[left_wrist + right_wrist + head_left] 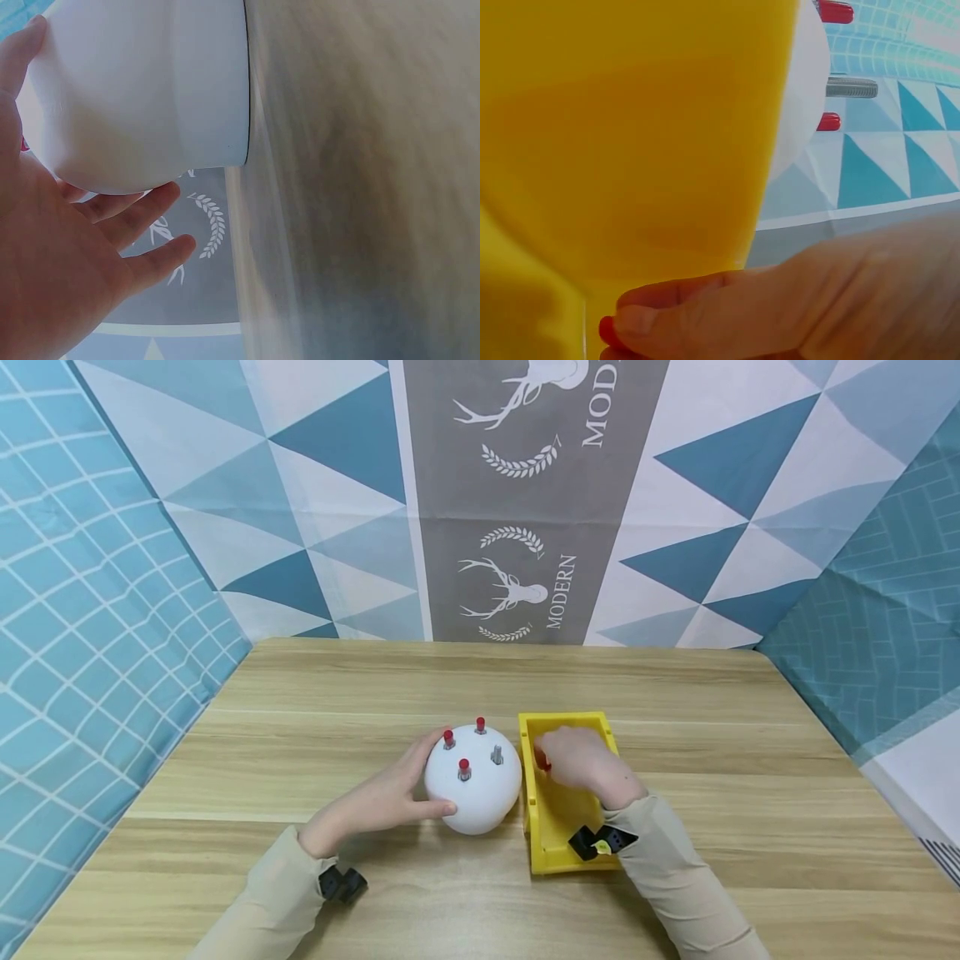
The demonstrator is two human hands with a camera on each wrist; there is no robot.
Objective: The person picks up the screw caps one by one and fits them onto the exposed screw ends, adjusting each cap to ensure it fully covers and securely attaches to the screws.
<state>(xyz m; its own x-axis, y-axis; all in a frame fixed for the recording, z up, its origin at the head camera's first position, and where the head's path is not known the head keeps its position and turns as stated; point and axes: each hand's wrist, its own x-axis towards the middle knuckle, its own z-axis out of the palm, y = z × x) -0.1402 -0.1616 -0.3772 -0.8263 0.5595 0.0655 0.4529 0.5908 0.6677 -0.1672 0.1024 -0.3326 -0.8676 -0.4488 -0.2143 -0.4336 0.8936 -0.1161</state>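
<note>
A white dome-shaped piece (474, 802) stands on the table, with threaded metal studs on top. Three studs carry red caps (464, 766); one metal stud (497, 756) is bare. My left hand (390, 797) rests against the dome's left side, thumb in front and fingers behind. In the left wrist view its fingers (142, 214) are fairly straight, some of them off the surface. Inside the yellow bin (555, 864), my right hand (585, 760) pinches a small red cap (607, 330) between thumb and fingertips. The hand hides much of the bin's far part.
The bin stands close to the dome's right side, and its wall (667, 150) fills much of the right wrist view. Both sit on a wooden table (360, 685). Patterned cloth (337, 527) hangs behind the far edge and along the sides.
</note>
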